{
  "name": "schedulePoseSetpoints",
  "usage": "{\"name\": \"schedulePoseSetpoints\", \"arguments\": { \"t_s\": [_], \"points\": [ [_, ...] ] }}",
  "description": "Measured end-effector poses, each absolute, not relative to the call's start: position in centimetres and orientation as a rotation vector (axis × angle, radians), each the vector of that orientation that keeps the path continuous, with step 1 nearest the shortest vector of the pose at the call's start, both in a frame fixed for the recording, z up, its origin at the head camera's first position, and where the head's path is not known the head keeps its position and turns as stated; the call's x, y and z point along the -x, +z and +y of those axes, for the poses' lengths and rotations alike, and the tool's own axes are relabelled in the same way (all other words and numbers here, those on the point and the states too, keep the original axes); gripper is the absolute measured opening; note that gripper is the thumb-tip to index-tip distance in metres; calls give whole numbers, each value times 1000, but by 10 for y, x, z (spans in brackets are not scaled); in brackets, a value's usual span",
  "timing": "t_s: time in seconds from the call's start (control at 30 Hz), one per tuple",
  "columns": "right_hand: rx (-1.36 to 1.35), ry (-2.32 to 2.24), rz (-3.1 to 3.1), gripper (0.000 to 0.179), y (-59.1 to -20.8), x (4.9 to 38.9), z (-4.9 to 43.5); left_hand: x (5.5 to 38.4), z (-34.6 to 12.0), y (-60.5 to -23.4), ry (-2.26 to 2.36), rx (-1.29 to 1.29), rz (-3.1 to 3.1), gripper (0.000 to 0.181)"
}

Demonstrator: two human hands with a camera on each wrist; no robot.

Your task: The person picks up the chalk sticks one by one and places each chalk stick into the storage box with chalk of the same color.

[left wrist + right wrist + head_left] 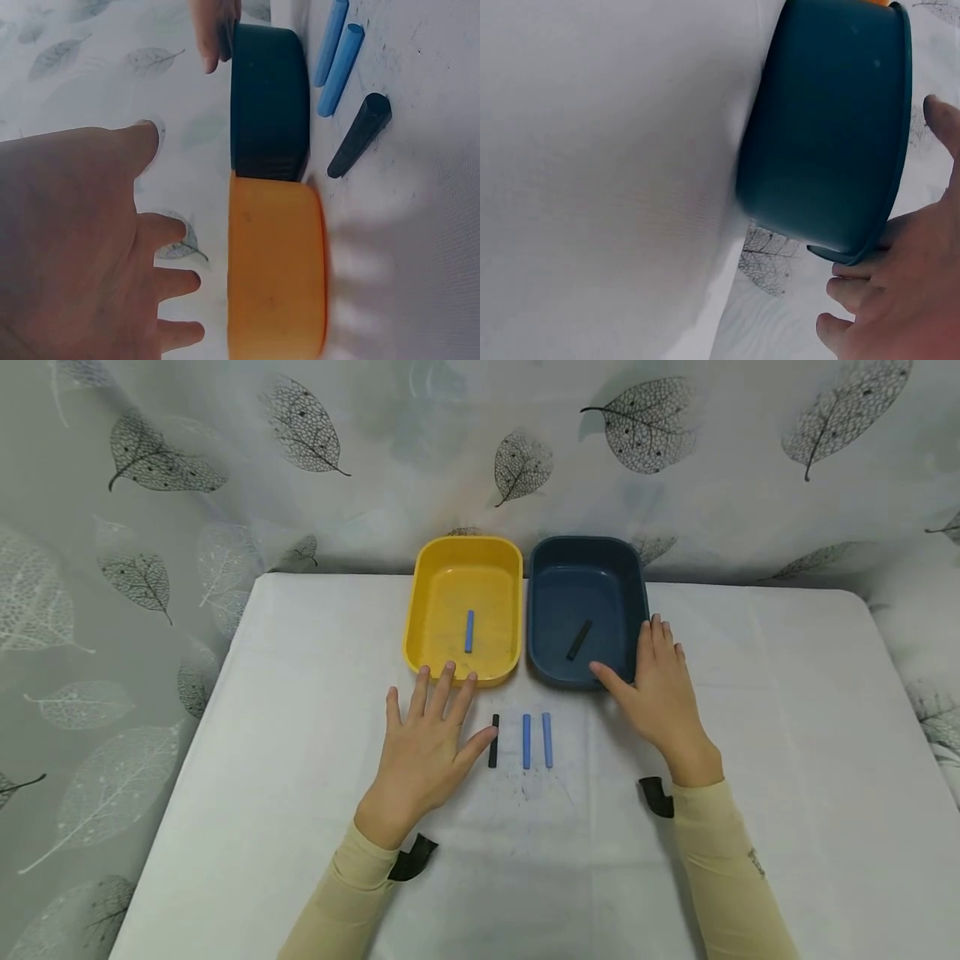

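My left hand hovers with spread, straight fingers in front of the yellow bin, holding nothing; its thumb overlaps a black crayon-like stick in the head view. Right of that stick, two blue crayon-like sticks lie side by side on the white cloth. My right hand is at the near right corner of the dark blue bin, fingers extended along its outside; whether they touch the rim is unclear. One blue stick lies in the yellow bin, one black stick in the dark blue bin.
The bins stand side by side at the back edge of the table covered in white cloth. Behind them hangs a leaf-patterned curtain. Small dark smudges mark the cloth below the sticks.
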State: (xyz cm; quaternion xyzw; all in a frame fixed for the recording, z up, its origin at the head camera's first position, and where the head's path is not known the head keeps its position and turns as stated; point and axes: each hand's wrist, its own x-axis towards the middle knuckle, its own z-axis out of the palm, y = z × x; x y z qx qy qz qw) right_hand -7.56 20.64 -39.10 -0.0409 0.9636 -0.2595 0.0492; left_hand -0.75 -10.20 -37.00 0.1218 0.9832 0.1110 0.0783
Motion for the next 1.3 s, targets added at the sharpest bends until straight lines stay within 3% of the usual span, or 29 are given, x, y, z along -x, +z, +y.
{"name": "schedulePoseSetpoints", "arguments": {
  "t_s": [0.4, 0.7, 1.03, 1.3],
  "points": [
    [126, -695, 2935, 117, -400, 78, 211, 7, -99, -373, 337, -409, 2919, 79],
    [147, -725, 2926, 117, -404, 80, 212, 6, -95, -373, 271, -639, 2927, 94],
    [130, -755, 2905, 117, -401, 80, 211, 11, -97, -388, 404, -931, 2911, 82],
    [127, -788, 2895, 118, -403, 81, 210, 25, -98, -401, 561, -867, 2774, 80]
  ]
}}
